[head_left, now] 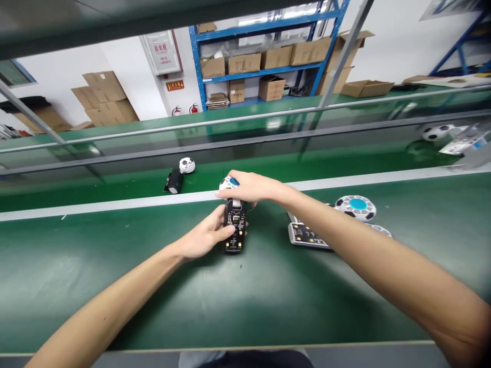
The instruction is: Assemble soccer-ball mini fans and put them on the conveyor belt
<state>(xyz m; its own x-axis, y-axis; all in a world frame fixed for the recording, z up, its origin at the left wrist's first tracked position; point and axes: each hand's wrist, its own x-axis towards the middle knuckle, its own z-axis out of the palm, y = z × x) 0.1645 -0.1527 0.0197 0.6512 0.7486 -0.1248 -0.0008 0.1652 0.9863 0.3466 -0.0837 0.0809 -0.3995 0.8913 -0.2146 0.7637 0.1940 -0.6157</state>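
A handheld device [235, 240] with a bare black circuit board and a white-and-black football-patterned round head stands out over the green bench in front of me. My left hand [207, 235] wraps round its board-bearing body, thumb lying on the board. Over the round head, my right hand [251, 187] is closed, its fingers partly hiding the pattern and a blue patch. To the right, partly behind my right forearm, lie similar devices: a football-patterned head with a blue disc [357, 205] and a white-edged body with a circuit board [307, 234].
Beyond the white strip [115, 205], a black device with a football-patterned head [187, 165] lies on the green conveyor belt. Another football-patterned piece [437, 133] sits at the far right. Metal rails [264, 116] cross behind, and a blue shelf with cardboard boxes [244, 63] stands further back.
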